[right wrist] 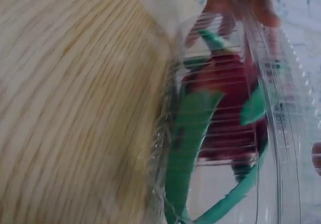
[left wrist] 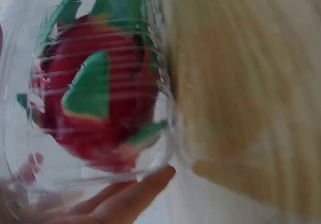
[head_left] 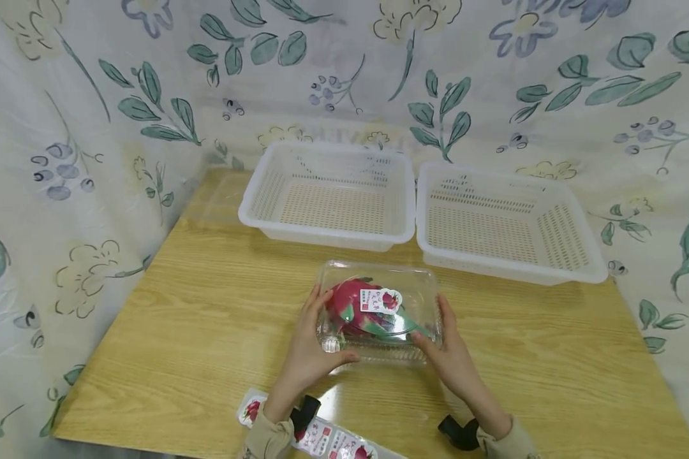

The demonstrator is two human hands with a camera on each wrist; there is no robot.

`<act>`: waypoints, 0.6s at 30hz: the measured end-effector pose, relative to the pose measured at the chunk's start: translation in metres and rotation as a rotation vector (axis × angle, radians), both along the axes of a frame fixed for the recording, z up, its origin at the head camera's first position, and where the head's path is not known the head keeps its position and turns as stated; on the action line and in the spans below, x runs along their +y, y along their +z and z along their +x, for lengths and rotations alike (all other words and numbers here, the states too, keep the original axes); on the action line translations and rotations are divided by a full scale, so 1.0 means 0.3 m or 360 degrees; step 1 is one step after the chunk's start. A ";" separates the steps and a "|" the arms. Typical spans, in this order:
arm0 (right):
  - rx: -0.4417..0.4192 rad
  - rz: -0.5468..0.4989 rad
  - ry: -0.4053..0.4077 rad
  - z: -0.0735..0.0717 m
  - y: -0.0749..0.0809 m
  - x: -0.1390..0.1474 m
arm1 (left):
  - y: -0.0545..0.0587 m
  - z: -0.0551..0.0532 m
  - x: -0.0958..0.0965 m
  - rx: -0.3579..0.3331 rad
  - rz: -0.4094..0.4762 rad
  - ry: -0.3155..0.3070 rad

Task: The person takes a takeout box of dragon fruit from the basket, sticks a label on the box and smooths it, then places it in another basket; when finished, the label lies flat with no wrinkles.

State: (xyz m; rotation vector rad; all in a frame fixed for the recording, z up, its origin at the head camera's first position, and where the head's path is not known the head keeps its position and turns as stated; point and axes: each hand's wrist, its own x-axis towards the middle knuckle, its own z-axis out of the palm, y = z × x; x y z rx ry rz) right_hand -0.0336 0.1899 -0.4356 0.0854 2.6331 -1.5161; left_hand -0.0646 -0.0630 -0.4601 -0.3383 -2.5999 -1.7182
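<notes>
A clear plastic clamshell box (head_left: 419, 284) is held between both hands over the middle of the table. Inside lies a red dragon fruit (head_left: 344, 303) with green scales, also seen through the ribbed side in the left wrist view. A white label (head_left: 381, 301) with a fruit picture sits on the lid. My left hand (head_left: 310, 347) grips the box's left end, fingers along the side and thumb at the front. At the opposite end my right hand (head_left: 453, 357) holds on, its thumb at the front corner. Whether the box touches the table is unclear.
Two white perforated baskets stand side by side at the back, a left basket (head_left: 327, 236) and a right basket (head_left: 511, 271). A strip of fruit labels (head_left: 333, 440) lies at the wood-grain table's (head_left: 207, 319) front edge, partly under the left wrist. Floral curtain (head_left: 344, 70) surrounds the table.
</notes>
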 end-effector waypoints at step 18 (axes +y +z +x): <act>0.0212 -0.0587 0.0034 -0.043 0.153 -0.010 | 0.150 -0.041 -0.020 0.0423 0.0018 -0.0003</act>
